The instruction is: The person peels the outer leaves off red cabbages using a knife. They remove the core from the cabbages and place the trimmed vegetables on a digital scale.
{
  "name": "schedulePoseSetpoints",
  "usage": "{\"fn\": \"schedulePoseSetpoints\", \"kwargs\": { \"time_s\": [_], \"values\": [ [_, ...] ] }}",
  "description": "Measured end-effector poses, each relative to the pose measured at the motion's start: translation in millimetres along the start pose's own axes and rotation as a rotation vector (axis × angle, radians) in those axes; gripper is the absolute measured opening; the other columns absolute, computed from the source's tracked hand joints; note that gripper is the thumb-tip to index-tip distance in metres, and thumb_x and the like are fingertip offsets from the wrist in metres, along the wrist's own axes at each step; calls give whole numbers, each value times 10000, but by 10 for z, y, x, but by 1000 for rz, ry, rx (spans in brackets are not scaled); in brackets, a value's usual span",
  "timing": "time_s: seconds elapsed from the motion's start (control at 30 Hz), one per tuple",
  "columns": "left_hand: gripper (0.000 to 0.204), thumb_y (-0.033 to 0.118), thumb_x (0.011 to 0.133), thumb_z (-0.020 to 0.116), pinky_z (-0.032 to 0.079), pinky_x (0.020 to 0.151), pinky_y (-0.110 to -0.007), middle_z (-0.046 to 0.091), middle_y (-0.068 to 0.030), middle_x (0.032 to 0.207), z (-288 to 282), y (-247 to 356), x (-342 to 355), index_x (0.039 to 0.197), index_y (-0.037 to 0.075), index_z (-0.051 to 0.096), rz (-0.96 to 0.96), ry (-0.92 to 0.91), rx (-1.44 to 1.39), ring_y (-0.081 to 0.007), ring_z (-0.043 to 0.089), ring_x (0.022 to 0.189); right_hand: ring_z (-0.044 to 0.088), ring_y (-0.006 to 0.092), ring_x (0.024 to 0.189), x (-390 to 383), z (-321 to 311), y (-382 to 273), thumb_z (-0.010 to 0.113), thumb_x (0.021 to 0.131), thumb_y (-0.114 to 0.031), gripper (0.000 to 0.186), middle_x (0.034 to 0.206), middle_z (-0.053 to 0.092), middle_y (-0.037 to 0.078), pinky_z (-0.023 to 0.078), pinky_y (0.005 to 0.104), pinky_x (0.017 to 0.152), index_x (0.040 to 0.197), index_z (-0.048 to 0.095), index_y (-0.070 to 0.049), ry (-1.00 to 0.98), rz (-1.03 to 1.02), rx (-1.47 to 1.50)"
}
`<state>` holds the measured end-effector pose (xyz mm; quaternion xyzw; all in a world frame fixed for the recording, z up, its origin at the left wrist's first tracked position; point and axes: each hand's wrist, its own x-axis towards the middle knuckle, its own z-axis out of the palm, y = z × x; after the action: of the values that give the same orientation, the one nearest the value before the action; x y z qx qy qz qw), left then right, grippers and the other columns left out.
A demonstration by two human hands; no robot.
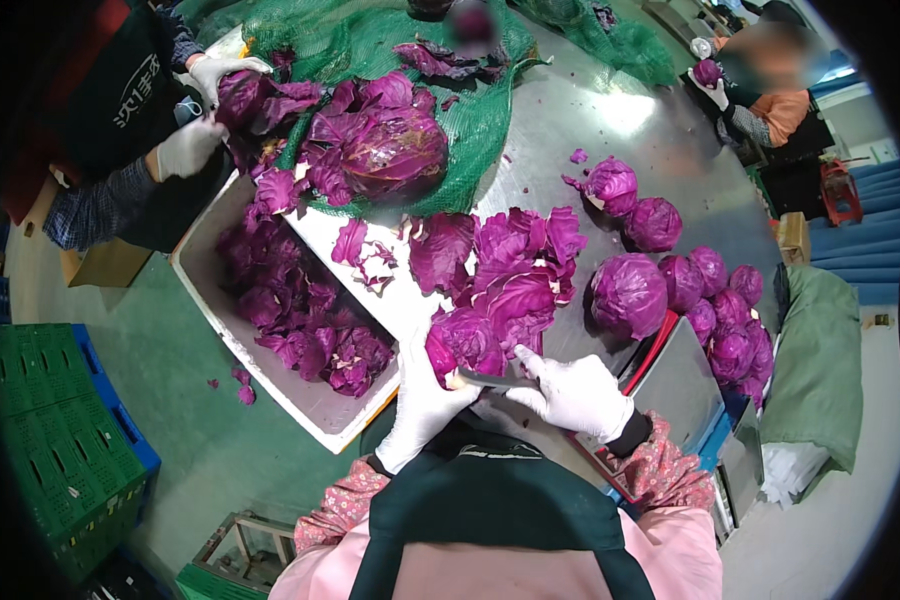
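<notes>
A red cabbage (467,342) is gripped in my white-gloved left hand (420,395), its pale stem end turned toward me. My right hand (577,393), gloved too, is closed round a knife (495,379), and the dark blade lies against the cabbage's stem end. Just beyond my hands, loose purple outer leaves (515,265) are heaped on a white board (395,300) and the metal table (560,120). Left of my left hand, a white foam box (305,425) holds a pile of cabbage leaves (285,310).
Several trimmed cabbages (628,296) sit to the right, by a metal-topped scale (682,370). A large leafy cabbage (395,155) rests on green netting (470,130). A co-worker's gloved hands (192,145) hold a cabbage at left; another person (770,80) stands far right. Green crates (65,420) are stacked lower left.
</notes>
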<state>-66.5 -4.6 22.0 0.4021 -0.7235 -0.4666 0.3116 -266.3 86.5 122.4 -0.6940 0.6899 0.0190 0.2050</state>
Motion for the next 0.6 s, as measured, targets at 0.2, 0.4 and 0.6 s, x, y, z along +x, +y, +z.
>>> {"fn": "schedulePoseSetpoints", "kwargs": {
  "time_s": [0.2, 0.4, 0.6],
  "values": [
    [975, 248, 655, 869, 399, 1053, -507, 447, -245, 1342, -30, 18, -40, 1439, -15, 352, 32, -52, 48, -431, 467, 1229, 679, 292, 582, 171, 65, 115, 537, 953, -547, 560, 706, 668, 141, 511, 409, 493, 1219, 601, -59, 149, 130, 80],
    [862, 268, 643, 860, 430, 1022, -531, 439, -254, 1350, -66, 102, -29, 1381, 78, 456, 24, -152, 147, -459, 463, 1219, 707, 283, 941, 427, -187, -73, 799, 761, -499, 891, 1241, 639, 145, 563, 341, 755, 1506, 422, -186, 52, 206, 311],
    [1036, 310, 668, 853, 387, 1083, -532, 358, -284, 1420, -128, 92, -52, 1503, 28, 308, -10, -224, 166, -487, 379, 1320, 690, 319, 919, 713, 278, -33, 672, 866, -462, 466, 1096, 683, 135, 540, 407, 809, 1162, 663, -102, 153, 76, 593]
  ]
}}
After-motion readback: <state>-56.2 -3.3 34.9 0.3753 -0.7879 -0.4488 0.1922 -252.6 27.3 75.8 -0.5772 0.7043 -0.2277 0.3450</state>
